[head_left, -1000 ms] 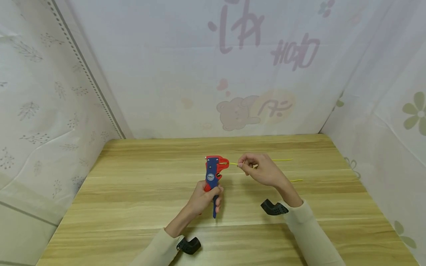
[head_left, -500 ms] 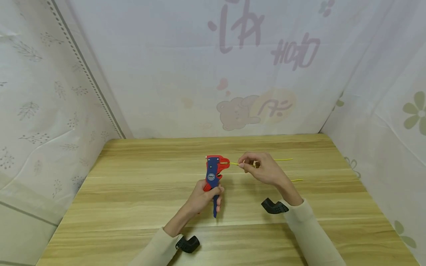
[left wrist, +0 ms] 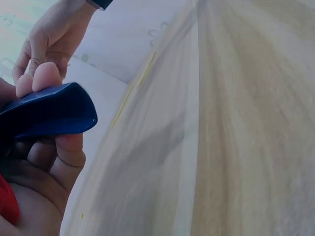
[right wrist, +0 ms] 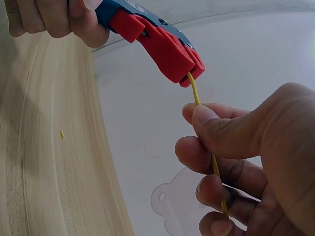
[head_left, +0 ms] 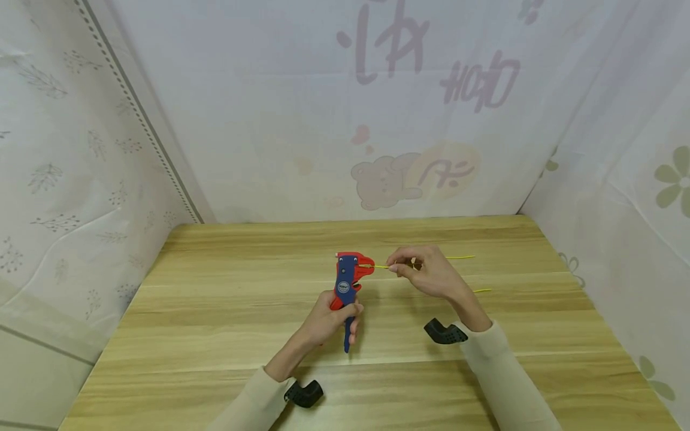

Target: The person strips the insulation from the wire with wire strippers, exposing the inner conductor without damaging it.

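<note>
My left hand (head_left: 329,317) grips the handles of a blue and red wire stripper (head_left: 345,281), held with its red head uppermost and its mouth toward the right. Between thumb and fingertips my right hand (head_left: 428,272) pinches a thin yellow wire (head_left: 380,267). One end of that wire runs into the stripper's red jaws, as the right wrist view shows; the end inside is hidden. Past the pinch, the wire (right wrist: 215,164) passes across the other curled fingers. In the left wrist view a blue handle (left wrist: 59,110) lies within the left hand's fingers.
Two more yellow wires (head_left: 460,257) (head_left: 482,291) lie on the wooden table (head_left: 215,299) behind and beneath the right hand. A tiny yellow piece (right wrist: 62,134) is on the tabletop. Printed curtains (head_left: 280,120) enclose the table at the back and sides.
The wire stripper has shifted slightly to the right in the head view. My right hand keeps its pinch on the wire and has moved very little.
</note>
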### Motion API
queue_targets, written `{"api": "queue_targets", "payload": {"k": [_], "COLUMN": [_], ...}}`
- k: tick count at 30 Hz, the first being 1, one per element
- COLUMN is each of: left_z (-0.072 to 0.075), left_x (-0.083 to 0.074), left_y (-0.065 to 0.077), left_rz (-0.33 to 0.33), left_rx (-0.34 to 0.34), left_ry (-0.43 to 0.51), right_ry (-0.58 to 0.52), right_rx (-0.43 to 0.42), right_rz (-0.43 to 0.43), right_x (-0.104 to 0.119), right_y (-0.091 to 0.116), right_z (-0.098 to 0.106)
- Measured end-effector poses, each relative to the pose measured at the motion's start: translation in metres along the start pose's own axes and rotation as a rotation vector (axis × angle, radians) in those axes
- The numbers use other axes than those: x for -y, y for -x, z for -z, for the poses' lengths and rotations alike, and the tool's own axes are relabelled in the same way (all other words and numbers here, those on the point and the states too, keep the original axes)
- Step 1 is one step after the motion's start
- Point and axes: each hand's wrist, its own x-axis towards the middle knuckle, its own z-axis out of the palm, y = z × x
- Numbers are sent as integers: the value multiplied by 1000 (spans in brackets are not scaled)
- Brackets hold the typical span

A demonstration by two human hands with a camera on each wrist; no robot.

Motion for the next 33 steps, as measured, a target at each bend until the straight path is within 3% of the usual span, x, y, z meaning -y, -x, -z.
{"api": "queue_targets", "payload": {"k": [11, 18, 26, 33], "left_z": [-1, 8, 21, 30], "left_x": [2, 6, 12, 18], "left_y": [-1, -3, -4, -5], "left_rz": [21, 34, 92, 106], "left_rx": [-121, -37, -58, -16], "left_ry": [8, 37, 71, 93], "right_ry": [12, 31, 31, 29], "right_rx": [0, -9, -3, 14], "right_rz": [53, 19, -21, -53], "right_x": [1, -1, -4, -10], "right_y": [-1, -1, -2, -2], "right_z": [-2, -3, -1, -1]}}
